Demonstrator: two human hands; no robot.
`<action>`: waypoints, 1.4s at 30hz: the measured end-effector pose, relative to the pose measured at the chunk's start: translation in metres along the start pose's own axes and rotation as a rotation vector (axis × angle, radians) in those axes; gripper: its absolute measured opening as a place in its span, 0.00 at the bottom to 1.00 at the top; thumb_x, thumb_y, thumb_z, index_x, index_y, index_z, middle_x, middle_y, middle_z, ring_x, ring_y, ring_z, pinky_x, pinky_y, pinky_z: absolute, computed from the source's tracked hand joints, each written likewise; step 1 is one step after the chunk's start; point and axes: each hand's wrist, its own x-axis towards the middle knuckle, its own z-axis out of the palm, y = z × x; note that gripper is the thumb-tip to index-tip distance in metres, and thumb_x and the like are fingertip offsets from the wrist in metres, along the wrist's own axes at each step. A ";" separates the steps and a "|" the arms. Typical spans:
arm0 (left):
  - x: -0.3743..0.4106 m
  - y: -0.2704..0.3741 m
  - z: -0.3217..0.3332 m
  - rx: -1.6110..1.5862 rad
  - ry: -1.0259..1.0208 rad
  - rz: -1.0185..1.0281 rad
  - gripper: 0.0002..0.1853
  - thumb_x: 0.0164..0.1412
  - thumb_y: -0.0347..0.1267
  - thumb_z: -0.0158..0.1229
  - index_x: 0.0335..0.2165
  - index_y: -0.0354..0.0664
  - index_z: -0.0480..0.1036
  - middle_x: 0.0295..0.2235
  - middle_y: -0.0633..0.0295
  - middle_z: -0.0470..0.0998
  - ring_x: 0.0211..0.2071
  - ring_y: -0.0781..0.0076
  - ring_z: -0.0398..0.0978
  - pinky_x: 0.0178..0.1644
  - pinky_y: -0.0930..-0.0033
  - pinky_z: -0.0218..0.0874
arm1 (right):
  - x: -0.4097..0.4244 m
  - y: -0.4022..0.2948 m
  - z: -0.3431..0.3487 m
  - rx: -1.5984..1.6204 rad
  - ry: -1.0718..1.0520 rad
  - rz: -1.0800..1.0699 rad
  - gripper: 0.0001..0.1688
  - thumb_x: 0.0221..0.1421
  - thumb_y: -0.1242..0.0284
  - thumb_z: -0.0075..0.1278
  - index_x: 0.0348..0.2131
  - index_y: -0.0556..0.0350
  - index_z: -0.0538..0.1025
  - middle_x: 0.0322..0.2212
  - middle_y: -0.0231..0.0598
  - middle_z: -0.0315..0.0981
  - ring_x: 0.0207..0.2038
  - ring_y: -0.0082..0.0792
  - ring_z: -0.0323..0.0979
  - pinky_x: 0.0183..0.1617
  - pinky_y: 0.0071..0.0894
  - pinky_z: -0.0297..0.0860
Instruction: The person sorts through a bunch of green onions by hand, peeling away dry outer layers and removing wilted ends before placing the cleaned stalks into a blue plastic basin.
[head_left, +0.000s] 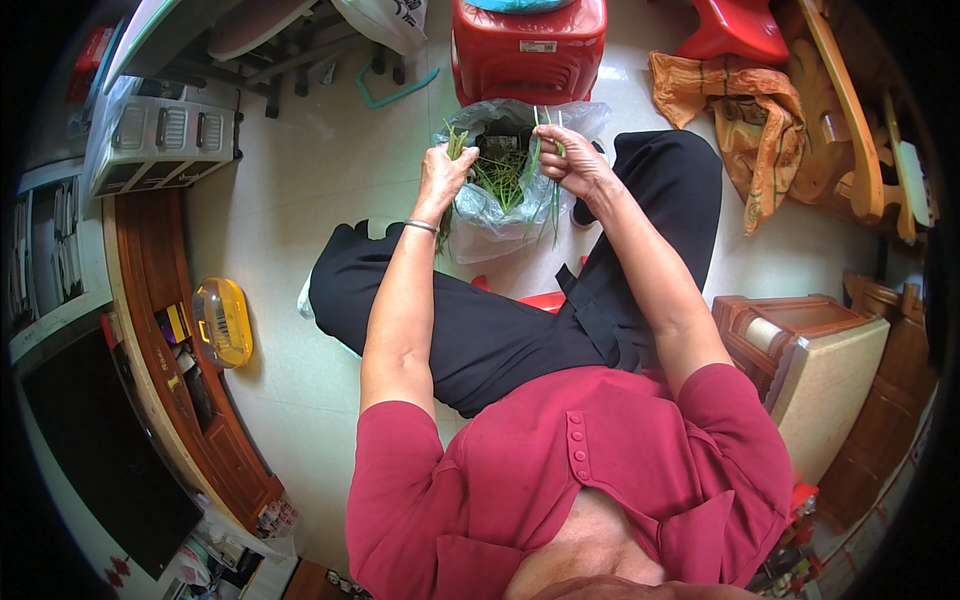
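My left hand (444, 174) grips a bunch of thin green stalks (455, 141), whose lower ends hang down beside the wrist. Several slender green stalks with white ends (537, 154), like chives or young scallions, are pinched in my right hand (574, 163); their green tips hang below the fingers. Between and below both hands is a container lined with a clear plastic bag (487, 206). Inside it lies a tangle of green stalk scraps (501, 176). The container's own walls are mostly hidden by the bag.
A red plastic stool (529, 56) stands just beyond the bag, with something blue on top. An orange woven sack (754, 124) lies at right by carved wooden furniture (847, 112). On the left floor, a yellow-framed case (223, 322) rests beside a wooden cabinet (225, 450).
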 end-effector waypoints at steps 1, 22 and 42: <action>0.000 0.000 0.000 0.013 -0.003 -0.003 0.16 0.50 0.41 0.63 0.27 0.36 0.77 0.21 0.56 0.78 0.24 0.68 0.76 0.32 0.64 0.66 | 0.000 -0.001 -0.001 0.035 0.013 0.004 0.05 0.57 0.71 0.52 0.30 0.52 0.72 0.16 0.20 0.53 0.13 0.14 0.45 0.16 0.17 0.43; -0.004 0.009 -0.004 -0.026 -0.094 -0.059 0.18 0.52 0.43 0.60 0.27 0.35 0.77 0.20 0.58 0.76 0.24 0.70 0.73 0.34 0.63 0.64 | -0.002 -0.014 0.002 0.251 0.022 0.030 0.06 0.55 0.73 0.52 0.30 0.54 0.70 0.16 0.21 0.52 0.14 0.16 0.47 0.15 0.17 0.46; -0.023 0.033 -0.014 -0.067 -0.451 -0.004 0.13 0.55 0.39 0.58 0.23 0.42 0.77 0.17 0.76 0.65 0.18 0.86 0.57 0.22 0.76 0.50 | -0.001 -0.019 -0.003 0.276 0.036 -0.008 0.07 0.54 0.73 0.51 0.31 0.57 0.69 0.17 0.23 0.54 0.14 0.16 0.48 0.15 0.17 0.46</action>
